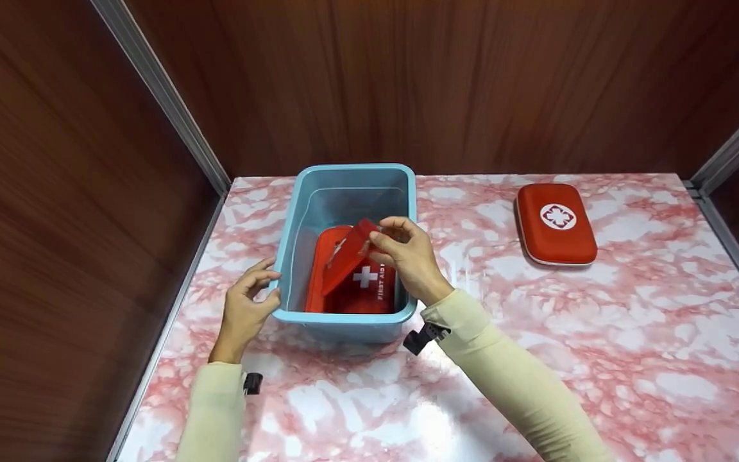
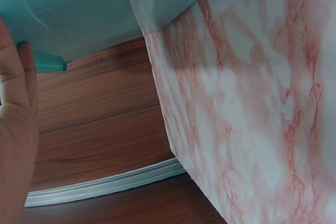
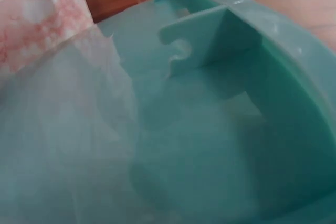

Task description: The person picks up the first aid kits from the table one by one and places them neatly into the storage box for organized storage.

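A blue plastic bin (image 1: pixel 353 328) stands on the marbled table. Inside it lies a red first aid bag (image 1: pixel 364 298) with a white cross and lettering. My right hand (image 1: pixel 411 256) reaches over the bin's right side and pinches a flat red case (image 1: pixel 346 260) by its upper end, tilted above the bag. What is printed on the case is too small to read. At the near left corner, my left hand (image 1: pixel 249 305) grips the bin's rim with bent fingers and thumb. Only part of that hand (image 2: pixel 16 87) shows in the left wrist view, against the bin's wall (image 2: pixel 94 19).
A red zipped case (image 1: pixel 555 224) with a white round emblem lies on the table (image 1: pixel 658 321) to the right. Brown wood-grain panels (image 1: pixel 446 83) rise behind and at the sides, with metal strips (image 1: pixel 164 90) at the corners. The right wrist view is filled mostly by the bin's outside (image 3: pixel 105 145).
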`<state>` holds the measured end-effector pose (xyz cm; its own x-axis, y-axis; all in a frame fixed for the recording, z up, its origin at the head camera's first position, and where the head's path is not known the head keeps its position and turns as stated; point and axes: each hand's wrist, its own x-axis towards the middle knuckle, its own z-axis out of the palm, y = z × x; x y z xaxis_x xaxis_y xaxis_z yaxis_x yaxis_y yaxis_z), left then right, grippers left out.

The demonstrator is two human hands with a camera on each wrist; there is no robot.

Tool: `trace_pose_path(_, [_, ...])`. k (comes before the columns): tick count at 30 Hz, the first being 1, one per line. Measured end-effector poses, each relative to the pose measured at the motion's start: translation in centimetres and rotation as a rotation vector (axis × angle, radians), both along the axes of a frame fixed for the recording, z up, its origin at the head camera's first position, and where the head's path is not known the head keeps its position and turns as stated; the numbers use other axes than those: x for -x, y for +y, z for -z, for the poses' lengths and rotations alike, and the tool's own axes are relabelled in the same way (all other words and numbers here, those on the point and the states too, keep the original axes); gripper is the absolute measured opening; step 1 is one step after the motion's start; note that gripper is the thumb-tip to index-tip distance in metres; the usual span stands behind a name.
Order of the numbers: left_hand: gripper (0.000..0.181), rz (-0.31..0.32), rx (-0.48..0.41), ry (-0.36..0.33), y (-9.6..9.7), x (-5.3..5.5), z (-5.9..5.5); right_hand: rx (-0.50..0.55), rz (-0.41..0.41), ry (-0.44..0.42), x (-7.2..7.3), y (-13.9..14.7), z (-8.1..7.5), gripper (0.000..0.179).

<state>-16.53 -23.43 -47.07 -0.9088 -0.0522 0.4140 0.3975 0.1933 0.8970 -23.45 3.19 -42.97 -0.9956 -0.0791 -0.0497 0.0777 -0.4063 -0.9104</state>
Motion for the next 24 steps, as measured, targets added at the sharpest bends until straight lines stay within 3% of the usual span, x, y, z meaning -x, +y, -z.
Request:
trace_pose_path(3, [0.022,0.002,0.007,-0.004,0.0,0.1,0.0,-0.040,0.006,0.018,-0.1,0.2,-0.3,0.021])
trace_pose_path(11, [0.024,0.004,0.005,0.010,-1.1,1.2,2.8,-0.056,0.023,0.036,-0.3,1.1,-0.6,0.022])
trace_pose_path(19, [0.025,-0.011,0.003,-0.015,-0.9,1.1,2.2,0.003,0.005,0.040,-0.5,2.6,-1.2,0.022])
trace_pose_path(24, [0.024,-0.001,0.003,-0.025,-0.2,0.2,0.5,0.028,0.008,0.047,-0.4,3.4,-1.2,0.022])
